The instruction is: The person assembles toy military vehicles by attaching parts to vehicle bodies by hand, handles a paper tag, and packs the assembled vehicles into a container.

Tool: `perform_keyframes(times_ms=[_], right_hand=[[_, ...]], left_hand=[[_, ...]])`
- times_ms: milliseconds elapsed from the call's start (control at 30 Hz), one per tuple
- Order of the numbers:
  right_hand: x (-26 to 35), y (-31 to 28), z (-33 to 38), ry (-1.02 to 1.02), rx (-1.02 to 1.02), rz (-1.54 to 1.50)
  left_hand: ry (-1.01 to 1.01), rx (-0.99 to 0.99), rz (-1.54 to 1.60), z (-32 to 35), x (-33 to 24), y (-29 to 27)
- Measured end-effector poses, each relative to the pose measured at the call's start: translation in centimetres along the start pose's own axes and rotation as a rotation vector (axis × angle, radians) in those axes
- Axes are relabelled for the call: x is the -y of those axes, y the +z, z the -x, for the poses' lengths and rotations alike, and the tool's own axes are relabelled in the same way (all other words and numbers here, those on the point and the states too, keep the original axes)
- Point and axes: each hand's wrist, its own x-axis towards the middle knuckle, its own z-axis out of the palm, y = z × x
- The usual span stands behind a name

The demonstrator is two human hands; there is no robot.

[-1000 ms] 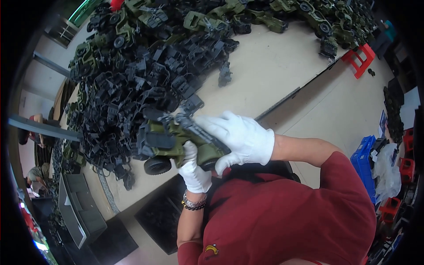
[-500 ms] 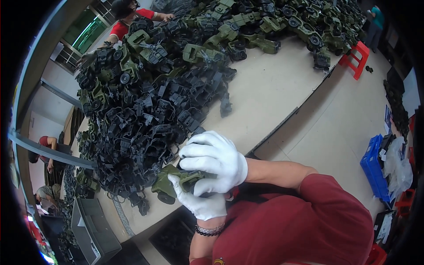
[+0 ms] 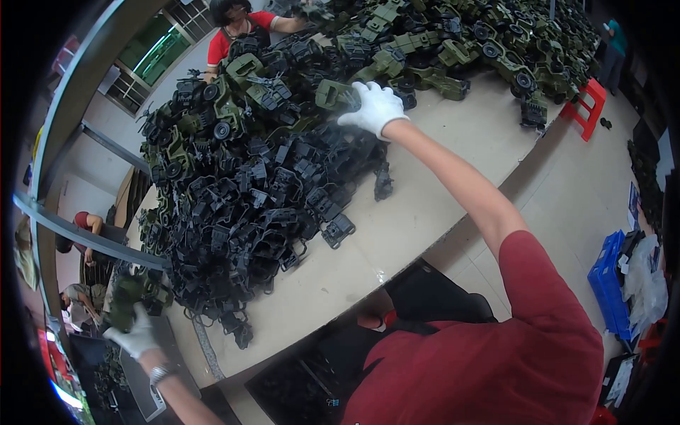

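Note:
My left hand [image 3: 136,338], in a white glove, is stretched out to the lower left past the table's edge and grips an assembled green toy vehicle [image 3: 133,295]. My right hand [image 3: 374,106], also gloved, reaches far across the beige table [image 3: 432,191]. Its fingers close on a green toy body [image 3: 331,94] at the top of the heap. Between the two hands lies a big pile of black toy chassis parts [image 3: 262,205].
Finished green toy vehicles [image 3: 460,57] cover the far end of the table. A person in a red shirt [image 3: 237,32] works at the far side, and other people [image 3: 85,227] sit at the left. A red stool [image 3: 589,106] and a blue crate [image 3: 610,283] stand on the floor at the right.
Both hands held the green toy vehicle together close to my body. Now the left hand has carried it down to the left, and the right hand has reached out to the far pile.

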Motion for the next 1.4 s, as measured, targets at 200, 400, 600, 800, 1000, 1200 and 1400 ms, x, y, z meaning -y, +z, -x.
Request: perform_keyframes(times_ms=[200,400,600,800,1000,1200,1400], right_hand=[[-2.0,3.7,-3.5,0.055,0.069,0.089],[-5.8,3.6,-4.2,0.120,-0.116,-0.303],[-3.9,-3.5,-1.7,-0.154,0.054,-0.923],[3.9,-11.7,10.2,-0.879,0.619,-0.825],[5.0,-8.9,15.1,-1.107,1.133,-0.911],[-6.5,0.9,2.1,-0.424,0.151,-0.016],[-12.0,6.3,1.5,-0.363,0.196,-0.131]], left_hand=[[0.015,-0.183,-0.081,-2.7,-1.7,-0.5],[-0.324,0.239,-0.430,14.6,11.6,0.1],[-1.006,0.613,-0.200,24.8,17.7,2.7],[-1.391,0.854,0.124,28.5,20.9,5.3],[-1.590,1.001,-0.054,34.1,21.0,1.2],[-1.444,0.911,0.261,34.9,20.1,2.0],[-1.431,0.610,0.528,36.2,19.1,1.1]])
